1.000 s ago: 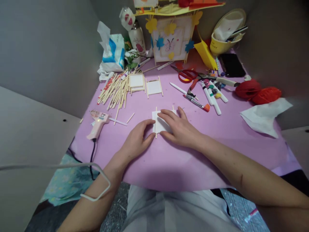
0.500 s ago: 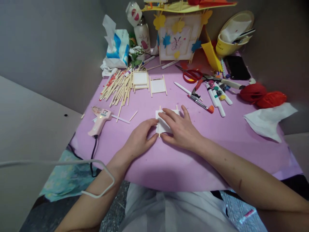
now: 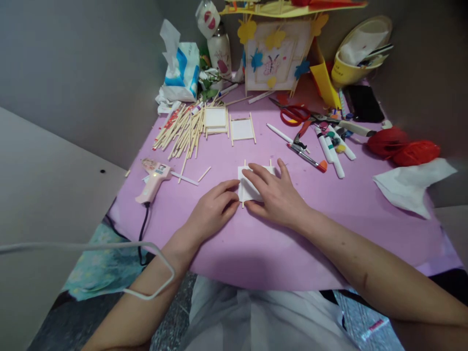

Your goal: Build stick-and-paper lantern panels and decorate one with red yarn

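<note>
My right hand (image 3: 278, 195) lies spread over the white card (image 3: 251, 192), my left hand (image 3: 216, 205) at its left edge, pinch not determinable; light, even pressure should keep it flat.

glue gun (image 3: 154, 182): left of card (image 3: 251, 192) | sticks (image 3: 185, 130): behind glue gun | markers (image 3: 334, 156): behind card, right

Black phone (image 3: 363, 104) near a yellow container (image 3: 341, 74), tissue pack (image 3: 188, 73) beside a white bottle (image 3: 220, 52)
</note>
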